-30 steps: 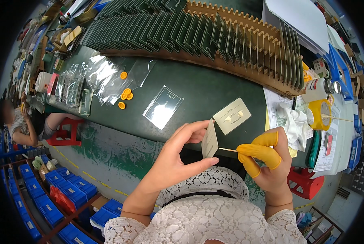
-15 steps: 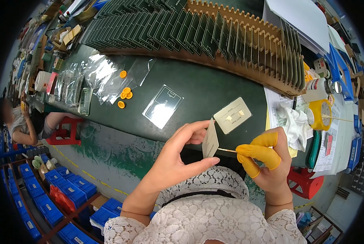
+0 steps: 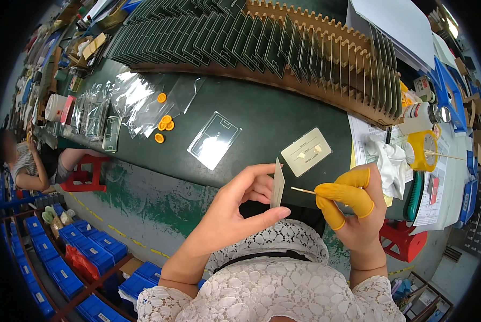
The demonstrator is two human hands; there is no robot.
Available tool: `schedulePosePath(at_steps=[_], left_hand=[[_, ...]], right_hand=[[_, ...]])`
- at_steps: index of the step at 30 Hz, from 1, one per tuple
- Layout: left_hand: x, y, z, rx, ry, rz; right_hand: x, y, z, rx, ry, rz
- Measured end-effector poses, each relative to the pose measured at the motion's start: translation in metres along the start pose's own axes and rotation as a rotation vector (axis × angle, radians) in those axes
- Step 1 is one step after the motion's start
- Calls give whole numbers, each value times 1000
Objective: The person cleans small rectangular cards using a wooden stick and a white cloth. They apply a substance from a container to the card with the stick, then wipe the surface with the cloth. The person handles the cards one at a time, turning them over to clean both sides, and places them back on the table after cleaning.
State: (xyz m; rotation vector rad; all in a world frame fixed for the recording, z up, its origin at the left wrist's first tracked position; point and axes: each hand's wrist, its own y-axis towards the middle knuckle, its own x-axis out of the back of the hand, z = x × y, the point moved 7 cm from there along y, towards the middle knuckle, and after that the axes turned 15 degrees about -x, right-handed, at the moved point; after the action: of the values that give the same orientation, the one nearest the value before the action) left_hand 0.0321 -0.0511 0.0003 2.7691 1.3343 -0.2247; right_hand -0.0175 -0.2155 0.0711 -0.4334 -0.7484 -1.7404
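Between its thumb and fingers, my left hand holds a cream-coloured card on edge, tilted nearly side-on to me. My right hand, with yellow finger cots on several fingers, pinches a thin pale stick. Its tip points at the card with a small gap between them. Just beyond, another cream card with print and two yellowish patches lies on the dark green table. Farther left lies a shiny dark green card with white lines.
A slotted cardboard rack full of upright green cards spans the back. Orange finger cots and clear plastic bags lie left. At right are a white cloth, yellow tape and a bottle. A seated person is far left.
The stick's tip has drawn back from the card and risen slightly. My left hand has turned the card more edge-on.
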Motion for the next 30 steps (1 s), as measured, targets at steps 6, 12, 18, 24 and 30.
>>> schedulePosePath(at_steps=[6, 12, 18, 24, 30], left_hand=[[-2, -2, 3, 33, -27, 31], [-3, -1, 2, 33, -22, 53], [-2, -2, 4, 17, -13, 58], [-2, -2, 4, 22, -16, 58], [-2, -2, 4, 20, -19, 64]], right_hand=[[-1, 3, -1, 27, -4, -7], [-4, 7, 1, 71, -25, -6], [-5, 7, 0, 68, -14, -18], [-6, 5, 1, 68, -28, 21], [-5, 6, 0, 78, -32, -10]])
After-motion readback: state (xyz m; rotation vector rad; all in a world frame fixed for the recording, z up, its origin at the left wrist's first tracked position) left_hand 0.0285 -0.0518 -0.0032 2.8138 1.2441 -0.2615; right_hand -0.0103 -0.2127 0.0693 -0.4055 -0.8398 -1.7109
